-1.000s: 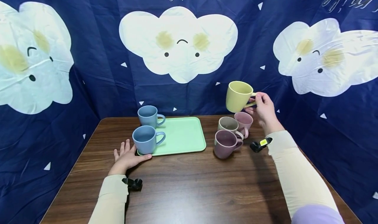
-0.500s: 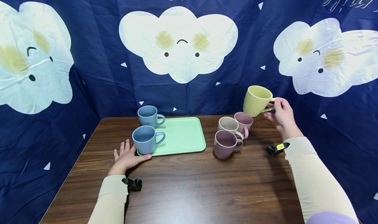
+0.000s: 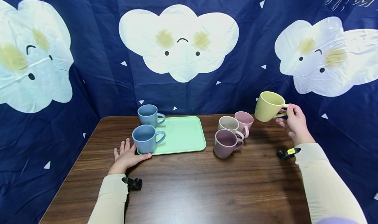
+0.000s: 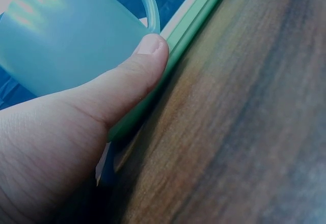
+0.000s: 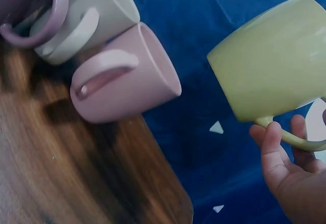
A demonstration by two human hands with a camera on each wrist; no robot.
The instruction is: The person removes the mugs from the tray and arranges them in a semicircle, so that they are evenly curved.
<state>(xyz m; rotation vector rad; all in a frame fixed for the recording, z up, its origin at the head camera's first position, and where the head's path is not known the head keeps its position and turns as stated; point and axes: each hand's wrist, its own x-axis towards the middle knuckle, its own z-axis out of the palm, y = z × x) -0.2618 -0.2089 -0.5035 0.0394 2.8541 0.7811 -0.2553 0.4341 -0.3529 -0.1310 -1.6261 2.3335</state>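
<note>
My right hand (image 3: 296, 124) grips a yellow mug (image 3: 268, 107) by its handle, holding it in the air above the table's back right. In the right wrist view the fingers (image 5: 275, 158) curl about the yellow mug's handle (image 5: 305, 143). At the tray's front left corner rests my left hand (image 3: 127, 157), fingers spread and thumb along the rim, beside the front blue mug (image 3: 143, 140). A second blue mug (image 3: 147, 115) stands behind it. Both blue mugs are on the left side of the green tray (image 3: 180, 135). The left wrist view shows the thumb (image 4: 137, 74) against the tray edge (image 4: 191, 28).
Right of the tray, a purple mug (image 3: 223, 145), a grey-beige mug (image 3: 228, 123) and a pink mug (image 3: 244, 119) stand close together on the wooden table (image 3: 189, 184). A dark blue cloth (image 3: 183, 97) with clouds hangs right behind the table's back edge.
My right hand has carried the yellow mug to the right and lower, from above the pink mug to beyond its right side. The left hand and the other mugs have stayed put.
</note>
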